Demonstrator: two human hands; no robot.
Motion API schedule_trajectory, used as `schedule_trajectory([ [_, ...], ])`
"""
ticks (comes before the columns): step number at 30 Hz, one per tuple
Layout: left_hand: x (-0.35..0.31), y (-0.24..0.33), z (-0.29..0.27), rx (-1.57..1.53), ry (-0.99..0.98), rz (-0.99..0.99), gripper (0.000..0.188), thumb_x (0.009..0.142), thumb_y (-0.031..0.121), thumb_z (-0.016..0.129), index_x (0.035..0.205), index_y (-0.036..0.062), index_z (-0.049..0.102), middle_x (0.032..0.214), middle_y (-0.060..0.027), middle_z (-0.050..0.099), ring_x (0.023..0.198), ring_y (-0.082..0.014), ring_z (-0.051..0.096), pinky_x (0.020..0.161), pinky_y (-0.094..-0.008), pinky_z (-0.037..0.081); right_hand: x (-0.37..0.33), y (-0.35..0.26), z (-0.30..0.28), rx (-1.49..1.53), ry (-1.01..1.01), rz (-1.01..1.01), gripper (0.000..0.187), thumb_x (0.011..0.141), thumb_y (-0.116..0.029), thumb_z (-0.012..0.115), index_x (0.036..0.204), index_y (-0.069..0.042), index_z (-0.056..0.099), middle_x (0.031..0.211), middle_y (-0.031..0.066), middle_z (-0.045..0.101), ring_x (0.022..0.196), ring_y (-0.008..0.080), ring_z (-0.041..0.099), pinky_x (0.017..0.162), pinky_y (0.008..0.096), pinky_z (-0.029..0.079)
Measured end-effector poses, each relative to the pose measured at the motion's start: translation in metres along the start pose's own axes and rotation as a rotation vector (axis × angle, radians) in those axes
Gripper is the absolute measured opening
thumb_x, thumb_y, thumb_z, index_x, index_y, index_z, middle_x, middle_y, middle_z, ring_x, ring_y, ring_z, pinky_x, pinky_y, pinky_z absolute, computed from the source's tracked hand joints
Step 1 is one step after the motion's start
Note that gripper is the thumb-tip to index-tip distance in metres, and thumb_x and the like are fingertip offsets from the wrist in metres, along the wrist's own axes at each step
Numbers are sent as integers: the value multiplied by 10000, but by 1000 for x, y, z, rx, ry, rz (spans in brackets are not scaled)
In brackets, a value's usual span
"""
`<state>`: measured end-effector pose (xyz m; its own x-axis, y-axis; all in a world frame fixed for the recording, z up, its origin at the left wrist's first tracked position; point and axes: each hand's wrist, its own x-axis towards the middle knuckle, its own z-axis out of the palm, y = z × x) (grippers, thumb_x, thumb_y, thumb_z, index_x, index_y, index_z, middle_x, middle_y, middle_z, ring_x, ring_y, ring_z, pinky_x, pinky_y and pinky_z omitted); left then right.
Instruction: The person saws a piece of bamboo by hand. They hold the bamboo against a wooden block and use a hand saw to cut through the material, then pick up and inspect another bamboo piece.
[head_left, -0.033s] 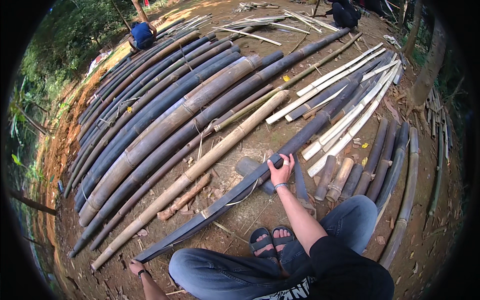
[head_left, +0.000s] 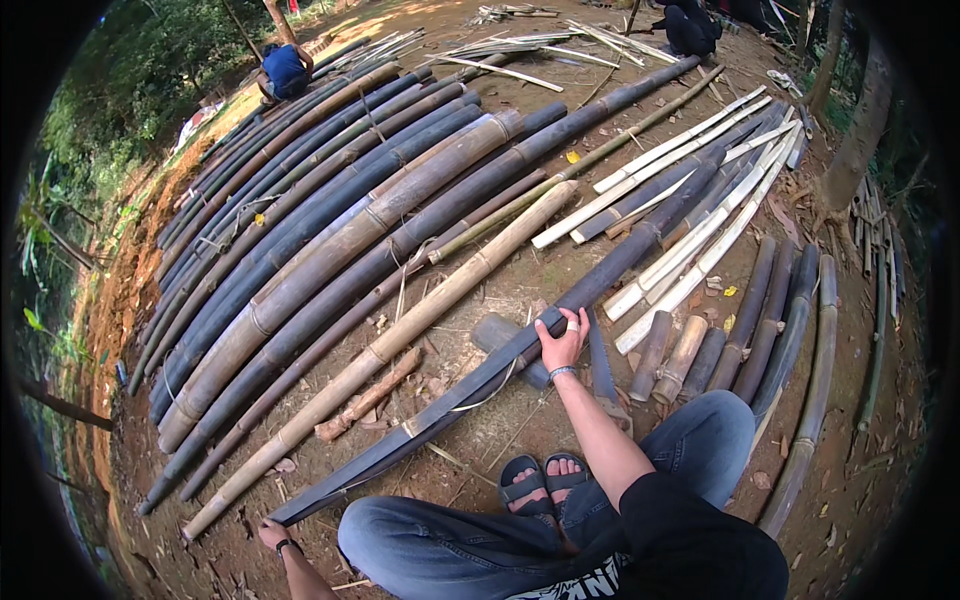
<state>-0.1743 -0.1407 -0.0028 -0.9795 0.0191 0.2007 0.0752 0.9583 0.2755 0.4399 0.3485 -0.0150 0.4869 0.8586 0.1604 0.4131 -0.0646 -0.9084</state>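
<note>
A long dark bamboo pole (head_left: 612, 268) runs diagonally in front of me from upper right to lower left. Along its nearer stretch lies a flat dark bamboo strip (head_left: 458, 395). My left hand (head_left: 272, 534) is closed on the strip's lower-left end. Farther up, my right hand (head_left: 563, 340) grips the strip where it meets the pole, thumb and fingers wrapped over it. A short thick bamboo piece (head_left: 490, 333) lies crosswise underneath. Beside my right wrist a handsaw (head_left: 601, 368) shows its blade; its handle is partly hidden by my forearm.
Many bamboo poles (head_left: 330, 250) lie side by side at left, a pale pole (head_left: 400, 335) nearest. Split pale strips (head_left: 700, 245) and short cut sections (head_left: 682, 358) lie at right. A tree trunk (head_left: 858, 130) stands far right. Two people (head_left: 287, 72) crouch in the distance.
</note>
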Motion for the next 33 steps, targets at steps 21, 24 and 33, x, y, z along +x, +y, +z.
schedule_trajectory([
  [21, -7, 6, -3, -125, -39, -11, 450, 929, 376, 608, 1079, -37, 705, 1048, -240, 707, 999, -384, 669, 881, -437, 508, 3, 12, 0, 64, 53, -56, 735, 744, -233, 833, 1350, -87, 444, 1440, 192, 369, 1328, 366, 395, 1103, 451, 350],
  [24, 6, -9, -5, -180, 34, -26, 397, 951, 339, 583, 1081, -16, 703, 1030, -234, 709, 972, -387, 672, 852, -450, 507, -1, 6, 8, 159, 105, 3, 633, 833, -230, 751, 1354, -62, 431, 1383, 203, 435, 1279, 347, 447, 1035, 438, 409],
  [33, 2, -5, -2, -128, 14, -35, 481, 940, 420, 565, 1117, -10, 689, 1080, -237, 696, 1020, -400, 653, 895, -459, 496, -39, 84, -5, 122, 31, 500, 462, 854, -310, 715, 1143, 8, 546, 1029, 178, 648, 944, 273, 620, 820, 395, 492],
])
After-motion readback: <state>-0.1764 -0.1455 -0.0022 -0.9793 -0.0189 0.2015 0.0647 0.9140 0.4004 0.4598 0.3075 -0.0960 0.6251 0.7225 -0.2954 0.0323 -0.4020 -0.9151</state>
